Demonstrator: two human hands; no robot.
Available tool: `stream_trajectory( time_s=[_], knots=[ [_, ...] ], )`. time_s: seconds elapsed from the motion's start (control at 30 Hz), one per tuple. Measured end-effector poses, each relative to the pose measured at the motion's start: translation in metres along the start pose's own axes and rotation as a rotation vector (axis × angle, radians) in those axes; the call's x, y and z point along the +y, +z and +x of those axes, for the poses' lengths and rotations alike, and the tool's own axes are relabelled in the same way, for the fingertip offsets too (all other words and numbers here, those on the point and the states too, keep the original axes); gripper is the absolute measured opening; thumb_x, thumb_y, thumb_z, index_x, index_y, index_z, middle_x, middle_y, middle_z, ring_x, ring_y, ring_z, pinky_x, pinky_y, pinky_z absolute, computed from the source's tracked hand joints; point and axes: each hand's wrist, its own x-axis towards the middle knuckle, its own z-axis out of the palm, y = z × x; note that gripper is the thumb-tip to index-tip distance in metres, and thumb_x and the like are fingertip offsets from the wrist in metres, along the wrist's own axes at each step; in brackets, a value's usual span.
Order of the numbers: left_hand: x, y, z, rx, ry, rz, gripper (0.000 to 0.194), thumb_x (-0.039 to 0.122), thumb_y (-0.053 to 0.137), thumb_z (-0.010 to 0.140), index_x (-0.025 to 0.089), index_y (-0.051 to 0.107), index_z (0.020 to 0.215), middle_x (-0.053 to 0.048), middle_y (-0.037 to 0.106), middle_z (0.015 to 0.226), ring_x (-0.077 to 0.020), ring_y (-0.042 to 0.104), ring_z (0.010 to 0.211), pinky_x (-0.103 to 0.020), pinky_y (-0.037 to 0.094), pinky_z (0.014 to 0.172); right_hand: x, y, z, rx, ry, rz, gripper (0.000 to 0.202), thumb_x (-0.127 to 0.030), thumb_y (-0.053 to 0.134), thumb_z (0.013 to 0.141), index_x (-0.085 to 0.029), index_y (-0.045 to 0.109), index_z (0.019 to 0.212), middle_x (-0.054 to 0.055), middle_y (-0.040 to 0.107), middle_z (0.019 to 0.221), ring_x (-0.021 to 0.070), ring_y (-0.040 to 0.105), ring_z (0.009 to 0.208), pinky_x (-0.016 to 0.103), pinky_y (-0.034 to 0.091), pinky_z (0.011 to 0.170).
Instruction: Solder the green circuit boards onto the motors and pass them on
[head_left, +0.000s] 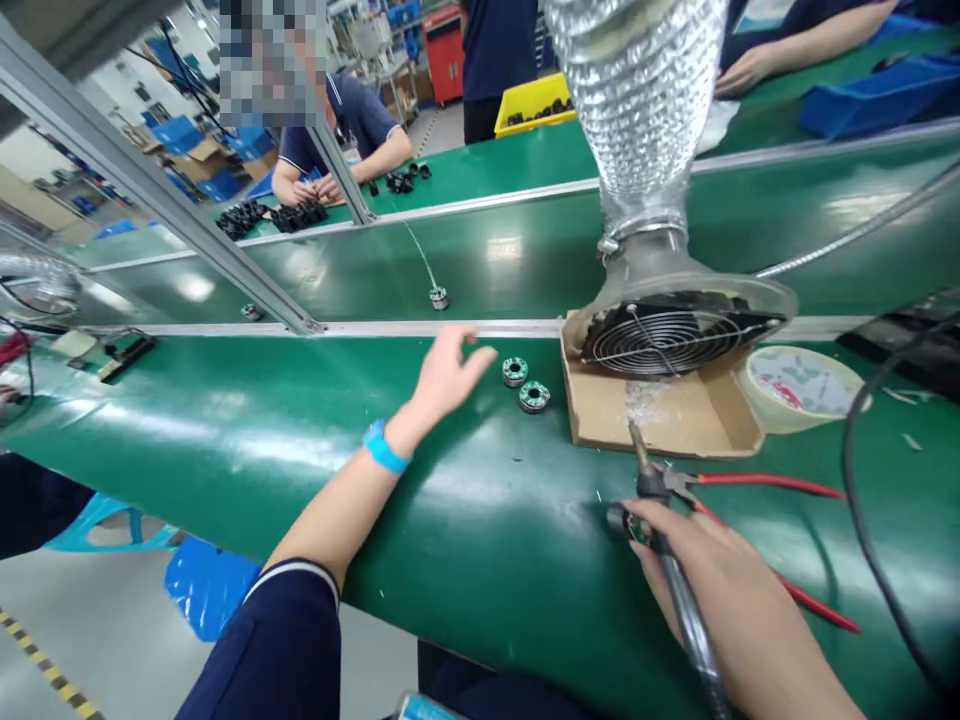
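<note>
My left hand, with a blue band at the wrist, is over the green bench with its fingers apart and nothing in them. Just right of it lie two small round coils with green circuit boards, one behind the other. My right hand is closed round a soldering iron, whose tip points away toward a shallow cardboard tray. A small dark round part also sits at its fingertips, partly hidden. Red-handled cutting pliers lie beside and beneath this hand.
A fume extraction hood on a foil duct hangs over the tray. A tape roll is right of it, and a black cable loops nearby. Another coil lies beyond the metal rail. Co-workers sit across, near a yellow bin.
</note>
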Motion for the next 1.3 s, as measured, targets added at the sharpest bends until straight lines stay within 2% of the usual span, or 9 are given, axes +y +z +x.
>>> stream_trajectory(
  time_s=[0.1, 0.2, 0.4, 0.5, 0.67, 0.83, 0.97, 1.13, 1.3],
  knots=[
    [-0.046, -0.008, 0.072, 0.137, -0.200, 0.055, 0.049, 0.032, 0.056, 0.097, 0.011, 0.044, 0.140, -0.022, 0.047, 0.142, -0.0308, 0.053, 0.131, -0.043, 0.046, 0.108, 0.005, 0.000, 0.008, -0.045, -0.206, -0.206, 0.034, -0.008, 0.034, 0.094, -0.015, 0.057, 0.119, 0.003, 0.066, 0.079, 0.0188, 0.064, 0.071, 0.034, 0.049, 0.067],
    [-0.076, -0.007, 0.117, 0.140, -0.302, 0.068, 0.063, 0.034, 0.066, 0.092, 0.011, 0.040, 0.145, -0.023, 0.038, 0.151, -0.0341, 0.052, 0.133, -0.047, 0.047, 0.108, 0.003, 0.001, 0.016, -0.067, -0.269, -0.318, 0.041, 0.000, 0.035, 0.089, -0.013, 0.055, 0.122, 0.003, 0.065, 0.079, 0.0192, 0.063, 0.074, 0.035, 0.047, 0.071],
    [-0.089, -0.004, 0.138, 0.046, -0.251, 0.027, 0.038, 0.035, 0.061, 0.096, 0.016, 0.059, 0.129, -0.011, 0.059, 0.132, -0.0248, 0.061, 0.116, -0.048, 0.054, 0.098, 0.002, 0.002, 0.019, -0.056, -0.250, -0.361, 0.044, 0.000, 0.038, 0.087, -0.015, 0.056, 0.124, 0.003, 0.066, 0.082, 0.0186, 0.062, 0.077, 0.034, 0.042, 0.074],
    [-0.078, -0.004, 0.118, -0.009, -0.151, -0.060, 0.037, 0.034, 0.062, 0.096, 0.016, 0.059, 0.128, -0.012, 0.060, 0.132, -0.0249, 0.061, 0.117, -0.049, 0.053, 0.099, 0.000, -0.004, 0.018, 0.027, -0.196, -0.298, 0.038, -0.005, 0.039, 0.092, -0.014, 0.059, 0.123, 0.004, 0.067, 0.081, 0.0185, 0.061, 0.077, 0.034, 0.040, 0.075],
    [-0.052, 0.001, 0.042, -0.217, 0.028, -0.285, 0.044, 0.015, 0.076, 0.077, 0.018, 0.064, 0.120, -0.006, 0.067, 0.123, -0.0203, 0.063, 0.112, -0.038, 0.047, 0.106, -0.003, -0.012, 0.021, 0.133, -0.165, -0.122, 0.025, -0.015, 0.056, 0.092, -0.010, 0.062, 0.116, 0.004, 0.066, 0.078, 0.0156, 0.058, 0.070, 0.032, 0.042, 0.072],
    [-0.025, -0.002, -0.029, -0.156, -0.031, -0.517, 0.067, 0.031, 0.070, 0.082, 0.019, 0.040, 0.141, -0.011, 0.057, 0.134, -0.0065, 0.052, 0.066, -0.026, 0.051, 0.069, -0.011, -0.014, 0.018, 0.177, -0.090, 0.059, 0.029, -0.012, 0.060, 0.089, -0.013, 0.060, 0.117, 0.005, 0.069, 0.085, 0.0145, 0.063, 0.072, 0.029, 0.048, 0.070],
    [0.013, 0.001, -0.072, -0.067, -0.155, -0.689, 0.049, 0.053, 0.030, 0.101, 0.019, 0.030, 0.136, -0.014, 0.054, 0.129, -0.0045, 0.044, 0.057, -0.019, 0.037, 0.048, -0.024, -0.013, 0.016, 0.186, -0.008, 0.195, 0.030, -0.015, 0.059, 0.090, -0.018, 0.058, 0.120, 0.002, 0.069, 0.082, 0.0146, 0.066, 0.071, 0.029, 0.054, 0.069],
    [0.073, 0.010, -0.113, -0.358, -0.236, -1.125, 0.066, 0.077, 0.028, 0.092, 0.024, 0.030, 0.132, -0.016, 0.053, 0.136, -0.0031, 0.040, 0.049, -0.019, 0.017, 0.036, -0.039, -0.009, 0.017, 0.147, 0.140, 0.419, 0.038, -0.021, 0.060, 0.091, -0.024, 0.051, 0.128, 0.005, 0.073, 0.100, 0.0162, 0.071, 0.083, 0.031, 0.059, 0.075],
    [0.105, 0.016, -0.127, -0.603, -0.212, -1.249, 0.073, 0.083, 0.033, 0.087, 0.027, 0.028, 0.134, -0.016, 0.049, 0.142, -0.0049, 0.043, 0.053, -0.021, 0.025, 0.037, -0.043, -0.008, 0.020, 0.192, 0.194, 0.555, 0.050, -0.019, 0.063, 0.088, -0.026, 0.046, 0.134, 0.007, 0.070, 0.111, 0.0211, 0.069, 0.104, 0.039, 0.059, 0.088]
  ],
)
